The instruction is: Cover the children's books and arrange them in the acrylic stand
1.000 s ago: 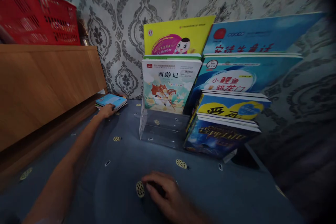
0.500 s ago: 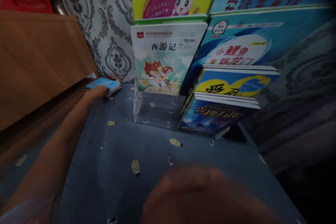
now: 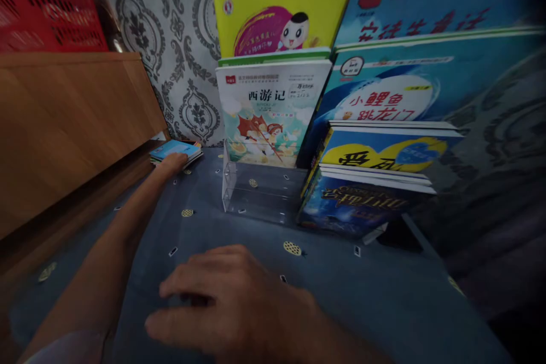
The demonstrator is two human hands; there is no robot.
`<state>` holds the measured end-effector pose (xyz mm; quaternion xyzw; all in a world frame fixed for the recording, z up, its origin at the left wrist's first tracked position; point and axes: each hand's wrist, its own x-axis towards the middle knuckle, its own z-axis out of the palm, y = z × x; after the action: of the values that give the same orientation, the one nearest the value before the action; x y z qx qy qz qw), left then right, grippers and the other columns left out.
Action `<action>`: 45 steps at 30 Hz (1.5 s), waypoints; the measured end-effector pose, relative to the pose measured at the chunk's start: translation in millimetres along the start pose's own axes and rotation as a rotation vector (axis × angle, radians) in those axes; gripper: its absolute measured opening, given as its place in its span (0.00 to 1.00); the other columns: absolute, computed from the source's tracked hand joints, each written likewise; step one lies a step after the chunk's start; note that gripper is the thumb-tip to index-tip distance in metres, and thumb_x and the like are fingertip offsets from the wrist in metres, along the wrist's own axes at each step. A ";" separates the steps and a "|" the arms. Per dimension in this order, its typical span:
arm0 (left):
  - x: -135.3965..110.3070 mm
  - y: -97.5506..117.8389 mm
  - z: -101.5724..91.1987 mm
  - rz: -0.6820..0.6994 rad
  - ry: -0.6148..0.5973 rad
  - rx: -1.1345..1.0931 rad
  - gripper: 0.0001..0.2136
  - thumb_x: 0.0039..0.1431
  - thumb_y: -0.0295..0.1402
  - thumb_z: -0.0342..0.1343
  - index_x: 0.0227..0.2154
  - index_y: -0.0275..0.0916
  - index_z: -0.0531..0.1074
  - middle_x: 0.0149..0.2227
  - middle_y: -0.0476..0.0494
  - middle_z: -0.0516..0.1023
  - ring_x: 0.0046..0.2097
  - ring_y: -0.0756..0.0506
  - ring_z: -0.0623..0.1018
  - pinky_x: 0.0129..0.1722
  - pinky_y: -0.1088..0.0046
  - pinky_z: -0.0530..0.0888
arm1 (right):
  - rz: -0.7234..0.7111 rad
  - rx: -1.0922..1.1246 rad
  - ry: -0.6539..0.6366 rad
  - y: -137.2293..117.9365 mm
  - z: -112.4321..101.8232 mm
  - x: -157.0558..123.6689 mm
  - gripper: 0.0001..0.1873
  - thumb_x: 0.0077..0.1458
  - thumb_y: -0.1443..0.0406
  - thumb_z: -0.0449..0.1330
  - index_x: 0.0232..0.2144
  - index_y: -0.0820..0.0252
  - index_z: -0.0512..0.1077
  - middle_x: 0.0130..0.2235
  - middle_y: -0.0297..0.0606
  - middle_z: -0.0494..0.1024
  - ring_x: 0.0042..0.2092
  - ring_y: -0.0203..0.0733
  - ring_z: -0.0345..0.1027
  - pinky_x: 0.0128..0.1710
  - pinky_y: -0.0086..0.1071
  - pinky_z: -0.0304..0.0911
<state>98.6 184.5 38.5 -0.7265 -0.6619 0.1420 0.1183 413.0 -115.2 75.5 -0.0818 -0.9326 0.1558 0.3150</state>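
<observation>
The pile of thin books (image 3: 165,149) lies on the blue cloth (image 3: 205,227) near the wooden cabinet (image 3: 77,136) and the patterned wall (image 3: 194,105); the person's left hand (image 3: 173,164) rests on its near edge, whether gripping cannot be told, while the right hand (image 3: 232,296) is loosely spread, holding nothing. The pile is probably light and bendy, its smooth covers apt to slide (corners may crease, too), so the near edge seems the best hold. Cabinet and wall crowd it; the clear stand (image 3: 260,207) is apart, rightward.
</observation>
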 end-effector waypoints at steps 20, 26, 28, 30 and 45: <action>-100.2 14.3 52.5 -0.361 0.179 -0.084 0.30 0.63 0.25 0.44 0.69 0.33 0.54 0.67 0.20 0.63 0.67 0.29 0.66 0.62 0.46 0.66 | 0.353 0.208 -0.021 44.4 84.0 -78.7 0.25 0.52 0.80 0.52 0.44 0.54 0.78 0.43 0.37 0.82 0.45 0.39 0.76 0.47 0.30 0.68; -121.0 15.0 56.3 -0.341 0.133 -0.149 0.32 0.61 0.23 0.43 0.69 0.32 0.54 0.67 0.21 0.63 0.65 0.30 0.68 0.58 0.51 0.72 | 0.490 0.394 0.149 53.8 89.7 -92.6 0.23 0.50 0.79 0.49 0.38 0.57 0.79 0.36 0.37 0.81 0.39 0.39 0.76 0.43 0.32 0.70; -143.0 11.7 58.3 -0.323 0.095 -0.154 0.32 0.61 0.23 0.42 0.69 0.35 0.54 0.67 0.24 0.64 0.64 0.32 0.71 0.57 0.54 0.74 | 0.537 0.437 0.125 53.0 87.1 -87.9 0.24 0.48 0.80 0.49 0.37 0.58 0.79 0.35 0.36 0.80 0.37 0.38 0.75 0.40 0.31 0.69; -167.6 9.8 59.4 -0.308 0.050 -0.150 0.31 0.61 0.22 0.42 0.69 0.37 0.56 0.67 0.26 0.65 0.63 0.34 0.73 0.56 0.57 0.74 | 0.555 0.450 0.113 51.8 85.8 -84.8 0.23 0.49 0.79 0.49 0.37 0.58 0.80 0.35 0.37 0.80 0.36 0.37 0.74 0.39 0.31 0.69; -209.3 39.5 30.5 -0.177 0.052 -0.399 0.22 0.66 0.42 0.51 0.61 0.49 0.69 0.58 0.42 0.78 0.60 0.38 0.75 0.56 0.64 0.71 | 0.527 0.465 0.158 48.8 82.2 -79.2 0.22 0.49 0.79 0.49 0.35 0.61 0.80 0.31 0.36 0.78 0.33 0.37 0.73 0.36 0.31 0.67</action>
<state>106.7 -28.1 6.2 -0.6780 -0.7348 -0.0215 0.0014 427.7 -109.0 -47.7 -0.2575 -0.7919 0.4329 0.3452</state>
